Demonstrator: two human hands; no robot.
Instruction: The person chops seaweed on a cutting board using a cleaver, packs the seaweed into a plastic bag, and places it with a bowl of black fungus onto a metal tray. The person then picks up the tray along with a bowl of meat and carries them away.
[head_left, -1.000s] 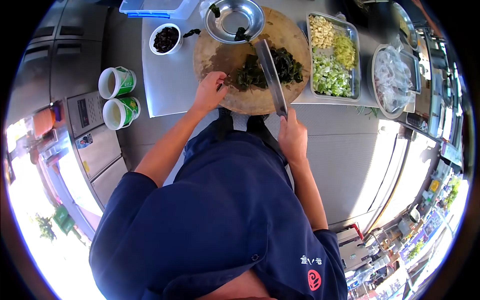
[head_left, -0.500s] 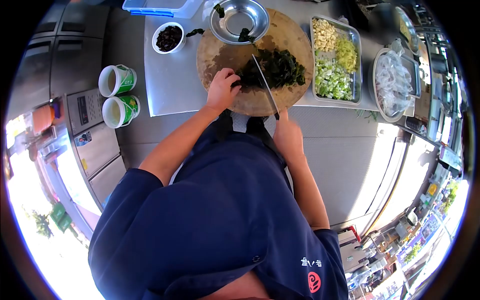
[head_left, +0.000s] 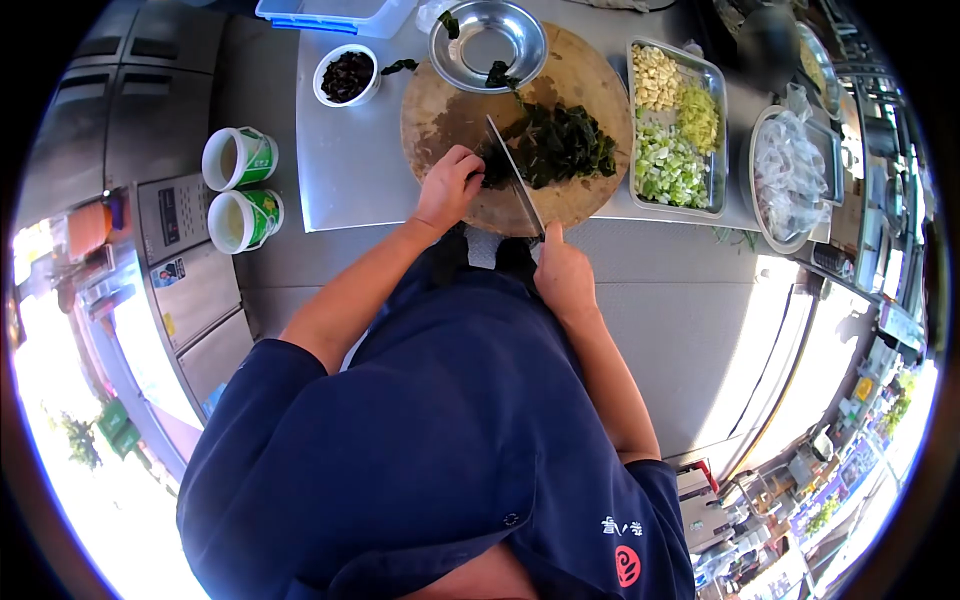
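Note:
My right hand (head_left: pixel 566 275) is wrapped round the handle of a kitchen knife (head_left: pixel 516 177), whose blade slants up and left over the round wooden chopping board (head_left: pixel 440 115). My left hand (head_left: pixel 449 188) has its fingers curled and pressed down at the board's left side, on dark green leaves that its fingers partly hide. The blade stands just right of those fingertips. To the right of the blade, a heap of cut dark green leaves (head_left: pixel 570 143) lies on the board. I cannot tell whether they are seaweed or a vegetable.
A steel bowl (head_left: pixel 452 62) sits on the board's far edge with leaf pieces on its rim. A white tub (head_left: pixel 347 76) of dark pieces stands left. Right are a steel tray (head_left: pixel 722 120) of chopped ingredients and a basin of plastic bags (head_left: pixel 785 165). Two white-green buckets (head_left: pixel 248 158) are farther left.
The knife and my right hand have moved left, bringing the blade closer to my left fingers. My left hand stays on the leaves. The whole view has shifted slightly.

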